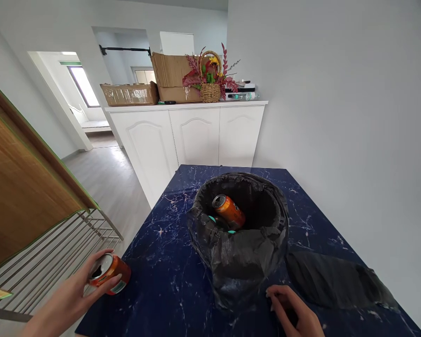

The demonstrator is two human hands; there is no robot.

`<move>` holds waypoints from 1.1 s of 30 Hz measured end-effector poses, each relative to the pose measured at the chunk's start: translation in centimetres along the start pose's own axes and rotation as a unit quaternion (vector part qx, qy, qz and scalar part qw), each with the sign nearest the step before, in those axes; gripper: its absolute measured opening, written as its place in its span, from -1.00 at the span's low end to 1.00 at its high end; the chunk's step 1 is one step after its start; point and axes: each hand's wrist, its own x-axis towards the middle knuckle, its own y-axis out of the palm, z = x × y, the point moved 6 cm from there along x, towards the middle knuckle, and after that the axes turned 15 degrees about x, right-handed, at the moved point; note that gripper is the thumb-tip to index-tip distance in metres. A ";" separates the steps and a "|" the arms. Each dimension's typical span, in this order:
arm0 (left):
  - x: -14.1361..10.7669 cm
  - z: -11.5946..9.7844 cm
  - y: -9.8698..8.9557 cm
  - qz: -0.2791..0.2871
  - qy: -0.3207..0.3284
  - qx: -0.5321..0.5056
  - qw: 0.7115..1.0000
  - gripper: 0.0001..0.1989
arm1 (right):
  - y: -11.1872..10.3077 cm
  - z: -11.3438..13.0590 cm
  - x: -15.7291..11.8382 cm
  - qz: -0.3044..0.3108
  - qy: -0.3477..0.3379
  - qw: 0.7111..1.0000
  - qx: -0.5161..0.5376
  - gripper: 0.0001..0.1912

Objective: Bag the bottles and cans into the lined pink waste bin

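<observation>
My left hand (87, 290) is closed around an orange soda can (117, 276) near the left edge of the blue marbled table (161, 281); the can's opened top faces up and tilts toward me. Mid-table stands a round bin (245, 267) lined with a black plastic bag that folds over its rim. Inside it leans another orange can (229, 211), with small teal bits, perhaps bottle caps, beside it. My right hand (293, 311) hovers or rests by the bin's near right side, its fingers curled with thumb and fingertips close together. Whether anything is in them is hidden.
A folded black plastic bag (340, 281) lies on the table's right side. Behind stands a white cabinet (196, 135) bearing cardboard boxes (177, 75) and a flower basket (210, 92). To the left are a metal rack (66, 257) and a wooden board (28, 187); a wall rises on the right.
</observation>
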 end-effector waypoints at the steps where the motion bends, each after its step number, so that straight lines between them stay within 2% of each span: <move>1: 0.1 -0.3 0.1 -0.007 -0.003 0.000 1.000 -0.54 | -0.1 0.0 0.2 0.016 -0.003 1.000 -0.002 -0.63; 4: 0.7 -1.9 -0.8 -0.054 -0.012 0.018 0.998 -0.45 | -0.4 0.0 0.8 0.074 -0.004 0.997 -0.007 -0.67; 7: 1.5 -5.3 -3.8 -0.132 -0.035 -0.001 0.991 -0.39 | -0.6 0.1 1.0 0.092 -0.010 0.996 -0.013 -0.69; 10: 1.9 -11.3 -7.6 -0.218 -0.004 -0.118 0.969 -0.42 | -0.4 0.6 0.9 0.090 -0.019 0.996 -0.017 -0.72; 13: 2.3 -18.7 -10.3 -0.255 0.101 -0.225 0.935 -0.51 | -0.1 1.0 0.9 0.090 -0.011 0.996 -0.018 -0.72; 15: 2.9 -23.7 -10.6 -0.220 0.197 -0.259 0.920 -0.48 | 0.0 1.3 0.9 0.093 0.000 0.996 -0.013 -0.71; 17: 3.9 -27.9 -10.1 -0.189 0.264 -0.240 0.915 -0.43 | 0.0 1.7 1.0 0.090 0.003 0.996 -0.007 -0.71; 19: 5.4 -31.2 -8.5 -0.132 0.296 -0.181 0.928 -0.38 | -0.1 2.2 1.0 0.080 -0.002 0.997 -0.005 -0.71; 21: 7.1 -33.5 -6.5 -0.062 0.319 -0.115 0.939 -0.31 | -0.2 2.6 1.0 0.072 -0.008 0.997 -0.002 -0.72; 23: 8.3 -34.8 -4.8 -0.013 0.344 -0.062 0.937 -0.23 | -0.1 2.9 0.9 0.071 -0.014 0.997 0.002 -0.72; 26: 9.2 -35.1 -3.6 0.003 0.368 -0.014 0.930 -0.18 | -0.1 3.0 0.8 0.070 -0.018 0.997 0.000 -0.73; 29: 9.0 -33.6 -4.1 -0.009 0.356 -0.007 0.934 -0.23 | 0.0 2.7 0.9 0.076 -0.018 0.997 -0.009 -0.74; 33: 8.2 -29.7 -5.7 -0.064 0.286 -0.042 0.955 -0.34 | 0.0 2.2 0.9 0.083 -0.019 0.996 -0.025 -0.73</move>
